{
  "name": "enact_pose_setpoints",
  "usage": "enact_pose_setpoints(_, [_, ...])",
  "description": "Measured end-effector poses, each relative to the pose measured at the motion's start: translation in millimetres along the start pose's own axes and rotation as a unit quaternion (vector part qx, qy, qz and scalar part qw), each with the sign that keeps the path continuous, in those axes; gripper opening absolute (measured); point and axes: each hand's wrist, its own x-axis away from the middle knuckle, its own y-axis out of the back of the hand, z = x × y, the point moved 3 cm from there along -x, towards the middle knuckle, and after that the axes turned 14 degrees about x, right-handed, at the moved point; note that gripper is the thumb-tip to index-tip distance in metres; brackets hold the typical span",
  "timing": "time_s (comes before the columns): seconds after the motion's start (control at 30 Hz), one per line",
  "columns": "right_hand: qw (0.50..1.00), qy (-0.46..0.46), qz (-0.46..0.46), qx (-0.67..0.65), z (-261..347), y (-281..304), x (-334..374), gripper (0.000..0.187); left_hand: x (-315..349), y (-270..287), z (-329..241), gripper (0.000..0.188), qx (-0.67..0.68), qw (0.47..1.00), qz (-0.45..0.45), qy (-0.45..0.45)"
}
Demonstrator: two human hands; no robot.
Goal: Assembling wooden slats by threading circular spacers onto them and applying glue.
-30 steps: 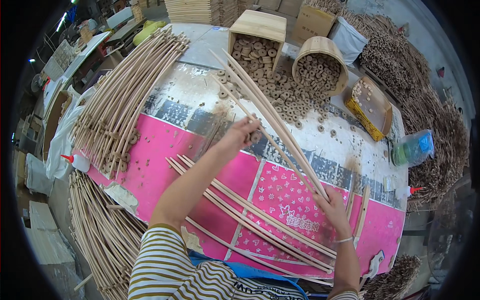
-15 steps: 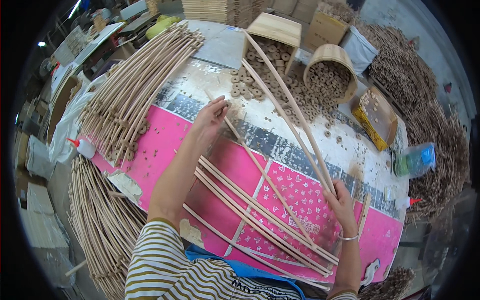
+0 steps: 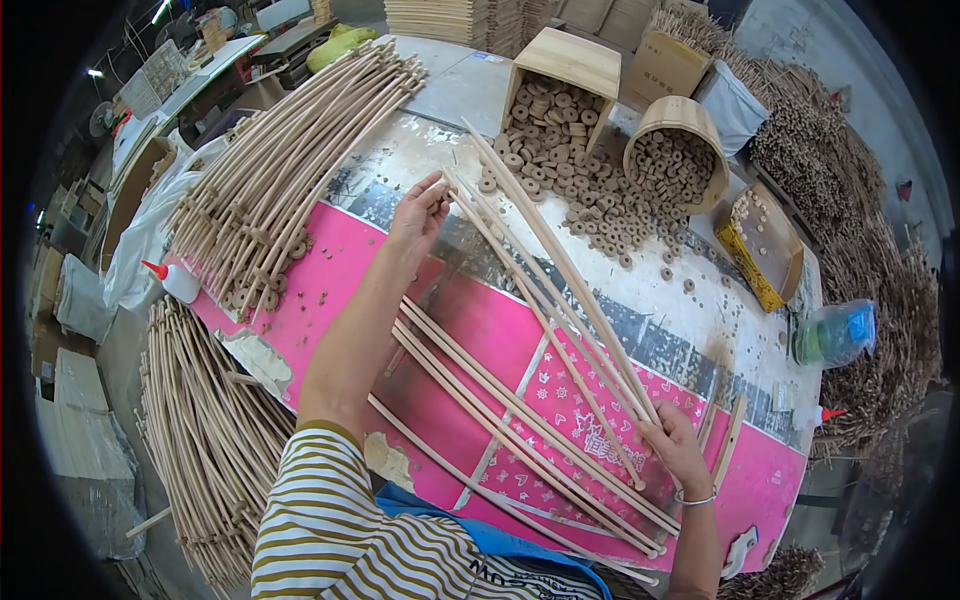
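Hands (image 3: 420,215) (image 3: 672,445) cover both ends of gripped rods (image 3: 560,290).

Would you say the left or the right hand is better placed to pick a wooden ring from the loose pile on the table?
Probably the left hand: it sits at the far ends of the long wooden rods, close to the wooden rings. The right hand grips the rods' near ends, farther from the pile.
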Motion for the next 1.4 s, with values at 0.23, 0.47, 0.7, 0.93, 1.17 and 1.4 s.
enact_pose_setpoints(0.23, [1.000,0.004,0.010,0.010,-3.4,-0.6,0.3,0.013,13.6,-10.3,-9.9,0.040,-0.022,0.999,0.046,-0.015])
enact_pose_setpoints(0.47, [1.000,0.005,-0.007,-0.020,7.9,-6.7,-9.9,0.015,20.8,-18.1,14.5,0.039,0.027,0.998,0.039,0.045])
enact_pose_setpoints(0.7, [1.000,0.019,-0.007,-0.020,13.7,-8.3,-17.6,0.019,35.3,-35.5,23.3,0.044,0.025,0.997,0.055,0.039])
enact_pose_setpoints(0.93, [0.999,0.030,0.004,-0.015,26.6,-17.9,-37.3,0.021,54.1,-33.7,42.6,0.053,0.057,0.998,-0.001,0.032])
enact_pose_setpoints(1.17, [0.999,0.024,0.029,0.003,35.2,-26.4,-36.4,0.028,66.1,-41.3,52.2,0.054,0.042,0.997,-0.004,0.068])
enact_pose_setpoints(1.4, [0.998,0.049,0.010,-0.032,49.3,-36.5,-66.9,0.020,92.8,-32.6,87.7,0.030,0.004,0.993,0.048,0.108])
